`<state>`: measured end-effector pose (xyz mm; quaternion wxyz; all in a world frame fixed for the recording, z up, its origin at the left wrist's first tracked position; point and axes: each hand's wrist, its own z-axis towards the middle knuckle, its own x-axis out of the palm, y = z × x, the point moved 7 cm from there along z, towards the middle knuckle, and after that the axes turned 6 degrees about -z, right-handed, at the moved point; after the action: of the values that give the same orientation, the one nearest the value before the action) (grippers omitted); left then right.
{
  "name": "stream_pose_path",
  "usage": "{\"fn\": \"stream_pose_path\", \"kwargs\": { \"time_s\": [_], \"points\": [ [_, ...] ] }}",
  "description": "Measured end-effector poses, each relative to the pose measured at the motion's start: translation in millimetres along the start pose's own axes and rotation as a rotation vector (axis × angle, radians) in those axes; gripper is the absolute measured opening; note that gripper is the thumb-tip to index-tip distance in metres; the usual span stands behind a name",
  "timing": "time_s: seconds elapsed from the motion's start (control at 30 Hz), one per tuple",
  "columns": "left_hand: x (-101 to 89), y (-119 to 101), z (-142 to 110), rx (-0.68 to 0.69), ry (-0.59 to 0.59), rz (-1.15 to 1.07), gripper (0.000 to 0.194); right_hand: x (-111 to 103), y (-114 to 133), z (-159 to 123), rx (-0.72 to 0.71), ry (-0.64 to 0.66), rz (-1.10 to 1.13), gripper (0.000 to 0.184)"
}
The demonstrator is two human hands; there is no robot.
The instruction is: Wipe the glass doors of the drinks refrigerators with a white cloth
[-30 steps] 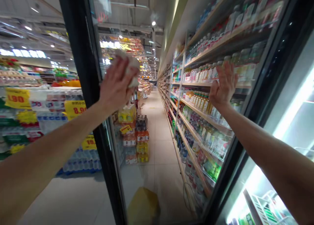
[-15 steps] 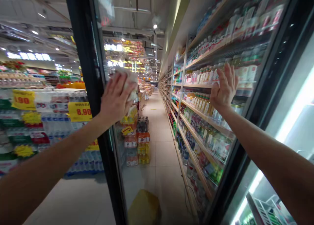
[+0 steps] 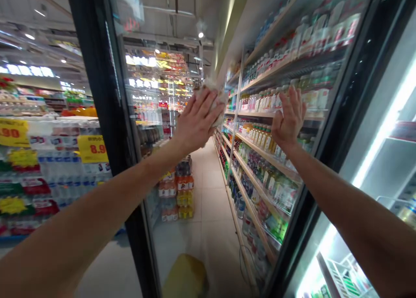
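Note:
A glass fridge door (image 3: 182, 254) with a thick black frame (image 3: 107, 98) stands swung out in front of me. My left hand (image 3: 198, 120) presses a crumpled whitish cloth (image 3: 221, 100) against the pane near its upper middle. Most of the cloth is hidden behind the palm and fingers. Farther right, my right hand (image 3: 288, 118) rests palm forward on the glass with its fingers raised. Nothing shows in it.
Bottle shelves (image 3: 266, 155) run along the right, seen through or mirrored in the glass. Stacked drink packs (image 3: 65, 172) with yellow price signs (image 3: 92, 148) fill the left. A lit fridge interior with a white wire rack (image 3: 349, 272) is at the lower right. Something yellow (image 3: 184, 276) appears low in the pane.
My left hand has slid the cloth rightward across the glass, from near the left frame to the middle. My right hand stays in place on the pane. The view has shifted slightly.

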<state>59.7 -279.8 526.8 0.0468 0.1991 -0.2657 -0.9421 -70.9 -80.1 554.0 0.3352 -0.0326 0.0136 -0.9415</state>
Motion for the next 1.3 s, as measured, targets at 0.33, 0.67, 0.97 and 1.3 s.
{"fn": "stream_pose_path", "kwargs": {
  "time_s": [0.33,0.67,0.97,1.3],
  "points": [
    [32.0,-65,3,0.359,0.168,-0.088,0.055,-3,-2,0,0.004,-0.04,0.019,0.044],
    [62.1,-132,-24,0.674,0.251,-0.154,0.042,-4,-10,-1,-0.003,-0.073,0.104,0.051],
    [-9.1,-13,71,-0.062,-0.036,-0.042,0.054,-3,-14,-2,0.0,-0.091,0.13,0.049],
    [15.1,-50,25,0.326,0.083,-0.086,0.048,-8,-9,-1,-0.009,-0.101,0.114,0.046]
  ]
}}
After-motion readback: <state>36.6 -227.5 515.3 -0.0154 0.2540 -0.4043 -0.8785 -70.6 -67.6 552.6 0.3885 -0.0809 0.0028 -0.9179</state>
